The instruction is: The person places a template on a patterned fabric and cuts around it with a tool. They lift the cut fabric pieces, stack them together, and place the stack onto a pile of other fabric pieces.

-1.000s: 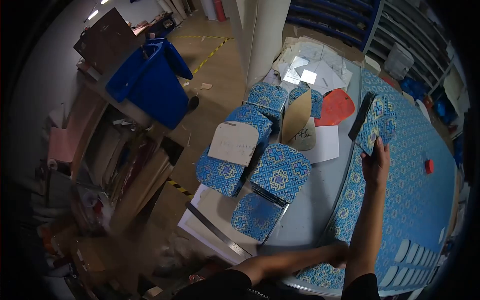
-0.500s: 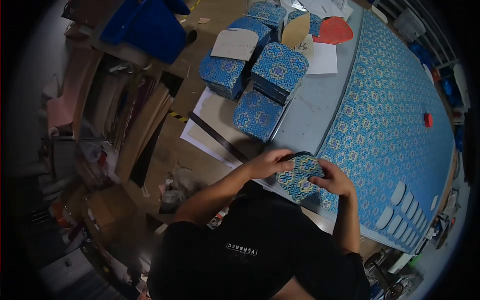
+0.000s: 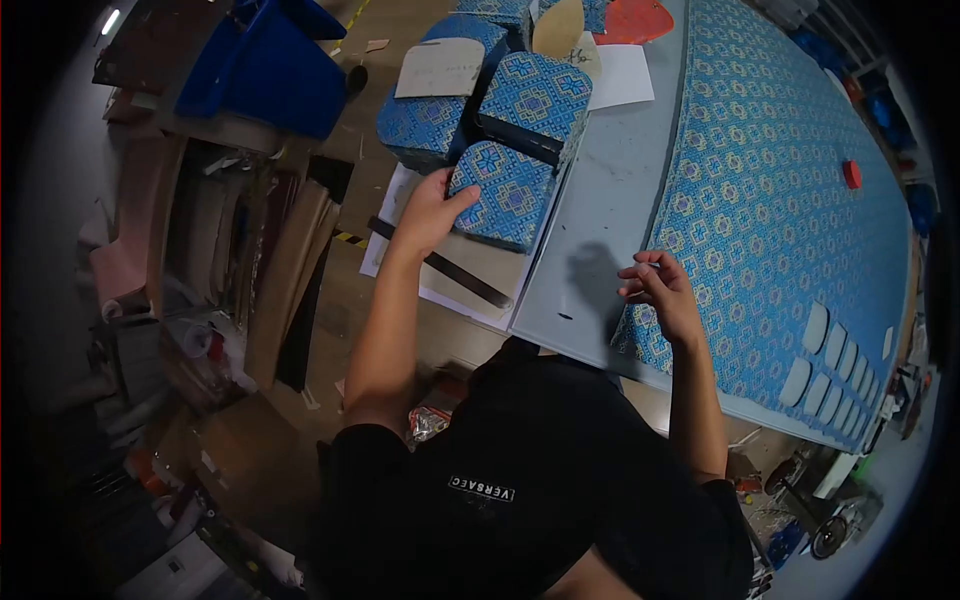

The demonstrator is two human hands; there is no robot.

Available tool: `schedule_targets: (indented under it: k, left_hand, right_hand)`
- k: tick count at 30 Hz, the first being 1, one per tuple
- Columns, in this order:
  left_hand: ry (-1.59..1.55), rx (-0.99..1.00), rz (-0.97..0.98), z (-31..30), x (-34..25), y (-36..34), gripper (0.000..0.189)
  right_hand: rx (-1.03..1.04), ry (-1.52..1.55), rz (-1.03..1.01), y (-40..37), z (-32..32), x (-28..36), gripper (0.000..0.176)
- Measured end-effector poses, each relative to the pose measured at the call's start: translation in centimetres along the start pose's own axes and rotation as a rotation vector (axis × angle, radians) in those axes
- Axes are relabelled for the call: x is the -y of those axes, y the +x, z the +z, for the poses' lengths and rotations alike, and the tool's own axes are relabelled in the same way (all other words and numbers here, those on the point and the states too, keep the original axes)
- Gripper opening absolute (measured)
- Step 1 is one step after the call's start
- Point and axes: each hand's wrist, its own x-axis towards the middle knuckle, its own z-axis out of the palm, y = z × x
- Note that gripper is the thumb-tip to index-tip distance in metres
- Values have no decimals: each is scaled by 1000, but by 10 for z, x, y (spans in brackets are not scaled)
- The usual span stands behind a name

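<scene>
My left hand (image 3: 432, 215) grips the left edge of a blue patterned fabric piece (image 3: 510, 195) with rounded corners, its thumb on top and its other fingers partly hidden at the side. That piece lies on the nearest stack, at the table's left edge. Just behind it stands another stack of patterned pieces (image 3: 537, 95). To the left, a pale template (image 3: 440, 68) rests on a further stack (image 3: 420, 125). My right hand (image 3: 660, 290) hovers over the table near the edge of the patterned fabric sheet (image 3: 760, 230), fingers loosely bent and apart, holding nothing.
A dark strip (image 3: 445, 265) lies on pale sheets left of the table. White paper (image 3: 622, 77), a tan template (image 3: 558, 28) and a red one (image 3: 640, 20) are at the back. On the sheet sit a red round object (image 3: 851, 174) and several pale cut-out shapes (image 3: 796, 383).
Both hands held a patterned piece near my body before. My left hand has carried it forward and left onto the stack. My right hand has let go and moved slightly forward.
</scene>
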Motion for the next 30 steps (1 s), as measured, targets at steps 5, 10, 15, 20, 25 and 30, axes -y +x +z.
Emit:
schedule_targets:
  k: [5, 10, 15, 20, 25, 30]
  left_hand:
    - [20, -17, -56, -1, 10, 18, 39]
    - [101, 0, -40, 7, 4, 16, 41]
    - [59, 25, -16, 7, 10, 21, 43]
    - [18, 23, -33, 11, 6, 17, 41]
    - [286, -80, 59, 11, 26, 24, 47]
    - [904, -324, 221, 38, 14, 0, 54]
  right_hand:
    - [-366, -41, -64, -46, -59, -51, 17]
    - [-734, -30, -193, -85, -127, -115, 12]
    - [-857, -165, -402, -90, -132, -145, 9]
    - [-941, -316, -463, -78, -130, -158, 10]
    - [-942, -300, -482, -77, -131, -161, 9]
    - [-945, -288, -547, -75, -134, -166, 9]
